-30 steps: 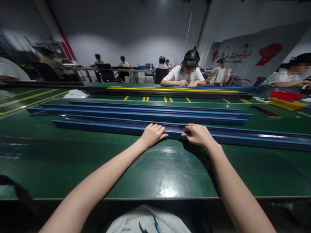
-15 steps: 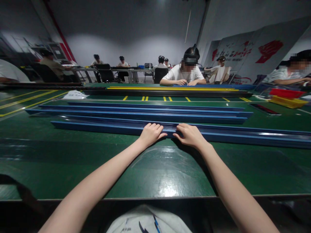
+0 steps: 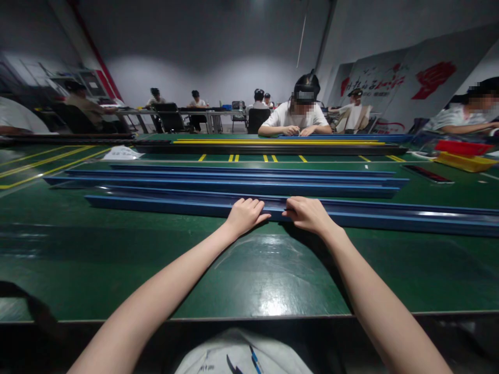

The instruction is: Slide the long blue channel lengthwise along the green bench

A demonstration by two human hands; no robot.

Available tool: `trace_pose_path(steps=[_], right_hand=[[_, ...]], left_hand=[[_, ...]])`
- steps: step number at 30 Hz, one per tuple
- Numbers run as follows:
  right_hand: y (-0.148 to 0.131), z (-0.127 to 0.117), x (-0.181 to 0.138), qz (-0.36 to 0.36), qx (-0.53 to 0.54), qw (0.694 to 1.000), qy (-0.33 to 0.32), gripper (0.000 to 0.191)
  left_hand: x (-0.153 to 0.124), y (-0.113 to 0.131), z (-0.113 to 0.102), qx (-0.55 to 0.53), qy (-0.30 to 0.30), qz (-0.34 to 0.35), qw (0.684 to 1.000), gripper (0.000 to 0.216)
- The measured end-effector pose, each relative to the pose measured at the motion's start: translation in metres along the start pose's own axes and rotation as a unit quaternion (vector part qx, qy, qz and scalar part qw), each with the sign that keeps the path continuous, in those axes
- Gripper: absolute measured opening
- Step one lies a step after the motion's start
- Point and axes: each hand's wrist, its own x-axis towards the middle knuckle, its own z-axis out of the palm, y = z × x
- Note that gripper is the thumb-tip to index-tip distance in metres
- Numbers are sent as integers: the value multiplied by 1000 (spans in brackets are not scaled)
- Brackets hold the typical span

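A long blue channel-shaped profile lies across the green table in front of me, its hollow side up. My left hand is wrapped over its near wall, fingers inside the channel and thumb along the outer face. Just to the right, my right hand rests at the same profile with its fingers curled in and thumb pressed to the index finger. A small dark bit shows at that pinch, too small to name. Behind lie more blue profiles, parallel to the first and touching neither hand.
Black and yellow strips lie farther back, before a co-worker seated opposite. A phone and red and yellow trays sit at the right. White paper is at the left. The table's near edge runs before my body.
My right thumb has drawn in toward the curled fingers, where it stood apart before. My left hand stays on the profile. The view has shifted slightly.
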Motion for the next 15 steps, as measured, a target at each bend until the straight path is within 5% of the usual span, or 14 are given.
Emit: trace_pose_path(steps=[15], right_hand=[[18, -4, -10, 58, 1, 998, -25, 17]], left_hand=[[-1, -2, 2, -23, -9, -1, 1000, 35]])
